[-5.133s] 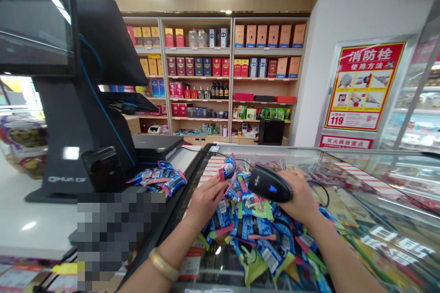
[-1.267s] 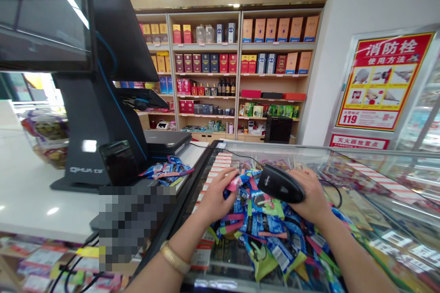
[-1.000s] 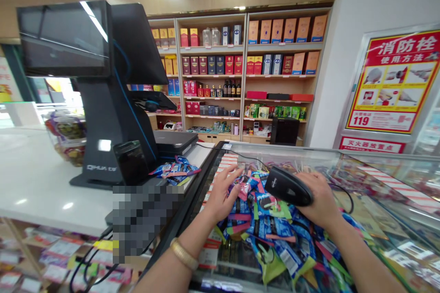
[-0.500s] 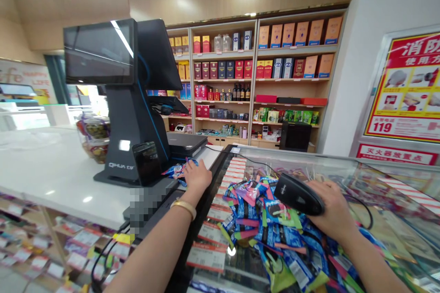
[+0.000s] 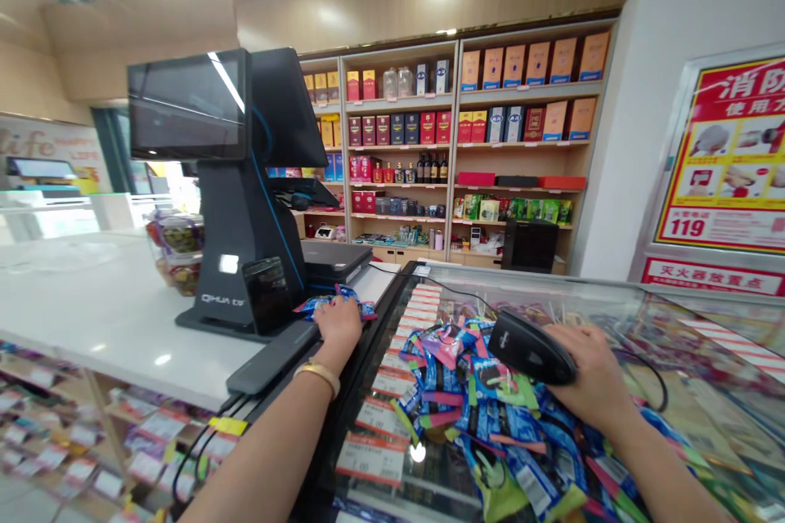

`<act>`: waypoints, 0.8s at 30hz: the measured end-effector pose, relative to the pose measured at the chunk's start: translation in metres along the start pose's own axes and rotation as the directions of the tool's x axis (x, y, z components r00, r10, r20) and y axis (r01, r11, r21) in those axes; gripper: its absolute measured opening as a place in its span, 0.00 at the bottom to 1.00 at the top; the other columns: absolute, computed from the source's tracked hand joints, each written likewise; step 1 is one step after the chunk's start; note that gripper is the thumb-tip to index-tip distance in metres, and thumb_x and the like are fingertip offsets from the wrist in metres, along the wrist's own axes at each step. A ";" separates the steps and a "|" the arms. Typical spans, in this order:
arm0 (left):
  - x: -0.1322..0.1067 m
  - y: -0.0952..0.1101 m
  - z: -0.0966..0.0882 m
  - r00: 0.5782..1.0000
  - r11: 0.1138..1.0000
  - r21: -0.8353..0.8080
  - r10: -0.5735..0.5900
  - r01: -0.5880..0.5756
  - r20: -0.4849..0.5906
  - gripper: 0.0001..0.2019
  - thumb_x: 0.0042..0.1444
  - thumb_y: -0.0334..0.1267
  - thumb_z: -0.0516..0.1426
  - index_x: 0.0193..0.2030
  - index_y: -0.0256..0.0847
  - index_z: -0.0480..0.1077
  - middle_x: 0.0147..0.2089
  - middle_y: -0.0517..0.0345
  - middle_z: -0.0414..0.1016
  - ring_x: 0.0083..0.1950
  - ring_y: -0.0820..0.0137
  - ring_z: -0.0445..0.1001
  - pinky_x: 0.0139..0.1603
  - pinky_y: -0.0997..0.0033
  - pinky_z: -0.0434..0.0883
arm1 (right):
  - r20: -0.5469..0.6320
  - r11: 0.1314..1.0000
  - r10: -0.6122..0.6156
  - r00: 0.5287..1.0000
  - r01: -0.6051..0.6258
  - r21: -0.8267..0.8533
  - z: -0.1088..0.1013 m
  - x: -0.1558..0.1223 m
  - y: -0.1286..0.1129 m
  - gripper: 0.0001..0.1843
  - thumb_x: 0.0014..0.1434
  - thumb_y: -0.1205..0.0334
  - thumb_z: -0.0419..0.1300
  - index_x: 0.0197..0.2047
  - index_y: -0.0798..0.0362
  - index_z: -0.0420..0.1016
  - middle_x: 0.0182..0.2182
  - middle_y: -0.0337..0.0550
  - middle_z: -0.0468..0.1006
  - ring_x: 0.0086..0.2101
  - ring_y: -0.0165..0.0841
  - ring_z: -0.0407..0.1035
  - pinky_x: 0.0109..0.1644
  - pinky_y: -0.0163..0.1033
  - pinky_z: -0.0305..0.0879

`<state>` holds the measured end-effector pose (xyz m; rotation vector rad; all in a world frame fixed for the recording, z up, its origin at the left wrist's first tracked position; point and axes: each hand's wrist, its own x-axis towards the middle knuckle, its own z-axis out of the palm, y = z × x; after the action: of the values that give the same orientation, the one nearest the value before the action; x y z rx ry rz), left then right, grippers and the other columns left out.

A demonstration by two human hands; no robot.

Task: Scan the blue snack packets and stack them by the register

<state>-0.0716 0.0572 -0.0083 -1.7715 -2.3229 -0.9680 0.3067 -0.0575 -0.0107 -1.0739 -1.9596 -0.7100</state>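
Observation:
My right hand (image 5: 592, 376) is wrapped round a black handheld barcode scanner (image 5: 531, 347), held above a heap of small candy packets (image 5: 491, 417) in blue, pink and green wrappers. The heap lies on the glass counter (image 5: 423, 498). Beside the foot of the cash register, my left hand (image 5: 339, 325), with a bangle at the wrist, bends its fingers over a few more blue and pink packets (image 5: 310, 306). Wrapper edges show on both sides of that hand; its fingertips are hidden.
A black two-screen cash register (image 5: 236, 245) stands on the white counter (image 5: 91, 286), with plastic jars (image 5: 177, 249) behind it. Price labels (image 5: 371, 458) line the glass counter's left edge. A scanner cable (image 5: 450, 288) crosses the glass. Stocked shelves (image 5: 398, 143) fill the back wall.
My left hand has shifted slightly left over the packets by the register, and a wrapper edge now shows to its right. The right hand and scanner have hardly moved. The view has shifted slightly.

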 end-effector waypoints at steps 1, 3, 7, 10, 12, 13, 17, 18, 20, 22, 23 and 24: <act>0.001 0.000 -0.002 1.000 0.998 -0.059 -0.010 0.010 -0.004 0.09 0.50 0.32 0.55 0.37 0.34 0.75 0.52 0.30 0.72 0.58 0.39 0.64 0.55 0.38 0.55 | 0.004 1.000 0.003 1.000 -0.003 -0.004 0.000 0.000 0.000 0.13 0.48 0.63 0.56 0.39 0.51 0.73 0.35 0.43 0.79 0.36 0.38 0.72 0.43 0.43 0.56; 0.003 0.001 -0.004 1.000 0.979 -0.200 -0.028 0.025 -0.012 0.10 0.46 0.30 0.58 0.36 0.35 0.75 0.52 0.31 0.72 0.60 0.40 0.63 0.58 0.39 0.54 | 0.004 1.000 0.016 1.000 -0.016 -0.010 0.000 0.000 0.000 0.13 0.48 0.62 0.56 0.39 0.51 0.73 0.35 0.44 0.79 0.36 0.38 0.72 0.42 0.43 0.56; 0.003 0.018 -0.003 0.997 0.830 -0.553 -0.072 0.068 0.015 0.13 0.40 0.30 0.62 0.37 0.35 0.75 0.47 0.39 0.76 0.58 0.48 0.68 0.59 0.52 0.62 | 0.013 1.000 -0.019 1.000 0.019 0.001 -0.001 0.001 0.002 0.13 0.49 0.63 0.57 0.39 0.50 0.73 0.34 0.42 0.79 0.36 0.38 0.72 0.41 0.43 0.56; -0.005 0.044 0.005 0.987 0.583 -0.797 -0.115 0.160 0.114 0.11 0.45 0.37 0.62 0.36 0.35 0.74 0.36 0.49 0.78 0.47 0.57 0.75 0.48 0.60 0.72 | 0.010 1.000 -0.006 1.000 0.006 0.020 -0.001 0.001 0.001 0.13 0.48 0.64 0.56 0.39 0.50 0.72 0.34 0.41 0.79 0.35 0.36 0.72 0.41 0.42 0.56; -0.013 0.060 0.010 0.972 0.377 -0.897 -0.128 0.230 0.195 0.09 0.48 0.39 0.61 0.34 0.37 0.72 0.32 0.52 0.77 0.41 0.63 0.77 0.43 0.64 0.75 | -0.001 0.999 0.025 1.000 -0.025 0.029 -0.001 0.001 0.000 0.13 0.48 0.64 0.55 0.38 0.50 0.72 0.33 0.41 0.79 0.34 0.36 0.72 0.41 0.43 0.56; -0.017 0.067 0.012 0.963 0.275 -0.924 -0.131 0.264 0.236 0.07 0.50 0.39 0.60 0.33 0.37 0.71 0.32 0.53 0.76 0.40 0.65 0.77 0.42 0.67 0.76 | -0.003 0.999 0.030 1.000 -0.030 0.031 0.000 0.001 -0.001 0.13 0.47 0.64 0.55 0.38 0.51 0.72 0.34 0.42 0.78 0.34 0.36 0.71 0.42 0.43 0.56; -0.033 0.076 0.013 0.914 -0.046 -0.919 -0.097 0.390 0.393 0.08 0.58 0.38 0.53 0.31 0.38 0.66 0.34 0.50 0.75 0.41 0.68 0.77 0.39 0.72 0.78 | -0.004 0.999 0.018 1.000 -0.017 0.039 -0.001 0.002 -0.004 0.13 0.48 0.64 0.54 0.39 0.51 0.72 0.33 0.42 0.78 0.33 0.36 0.71 0.42 0.43 0.56; -0.037 0.076 0.012 0.891 -0.143 -0.889 -0.072 0.436 0.449 0.08 0.59 0.38 0.52 0.31 0.37 0.66 0.35 0.49 0.75 0.42 0.68 0.77 0.38 0.72 0.78 | 0.001 0.999 0.017 1.000 -0.017 0.043 -0.001 0.002 -0.004 0.13 0.48 0.64 0.54 0.39 0.51 0.72 0.32 0.42 0.78 0.33 0.36 0.70 0.42 0.43 0.56; -0.042 0.073 0.010 0.814 -0.386 -0.749 0.008 0.538 0.580 0.07 0.59 0.37 0.53 0.32 0.37 0.65 0.37 0.48 0.74 0.43 0.66 0.77 0.35 0.73 0.79 | 0.008 0.999 0.023 1.000 -0.023 0.046 -0.002 0.002 -0.005 0.12 0.49 0.64 0.54 0.38 0.51 0.72 0.31 0.42 0.77 0.32 0.36 0.70 0.41 0.43 0.56; -0.046 0.072 0.008 0.732 -0.578 -0.556 0.112 0.597 0.672 0.04 0.58 0.34 0.54 0.33 0.37 0.65 0.38 0.48 0.74 0.44 0.66 0.77 0.33 0.75 0.79 | 0.009 0.999 0.035 0.999 -0.035 0.039 -0.002 0.002 -0.004 0.12 0.49 0.64 0.54 0.38 0.51 0.72 0.32 0.43 0.77 0.33 0.37 0.70 0.42 0.44 0.57; -0.047 0.073 0.007 0.712 -0.618 -0.500 0.141 0.606 0.688 0.03 0.58 0.32 0.54 0.34 0.36 0.65 0.38 0.48 0.73 0.44 0.66 0.77 0.33 0.76 0.78 | 0.011 0.999 0.036 0.999 -0.036 0.035 -0.002 0.001 -0.004 0.13 0.48 0.64 0.55 0.38 0.51 0.72 0.33 0.43 0.78 0.34 0.37 0.70 0.42 0.44 0.57; -0.048 0.074 0.008 0.718 -0.619 -0.506 0.140 0.601 0.682 0.01 0.58 0.30 0.54 0.35 0.36 0.66 0.38 0.48 0.73 0.44 0.67 0.77 0.34 0.77 0.78 | 0.015 0.999 0.039 0.999 -0.039 0.033 -0.002 0.000 -0.003 0.13 0.48 0.64 0.55 0.39 0.51 0.73 0.33 0.43 0.78 0.34 0.37 0.70 0.42 0.44 0.57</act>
<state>0.0123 0.0307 -0.0018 -0.5873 -1.4283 -4.5401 0.3043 -0.0605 -0.0096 -1.0973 -1.9509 -0.6484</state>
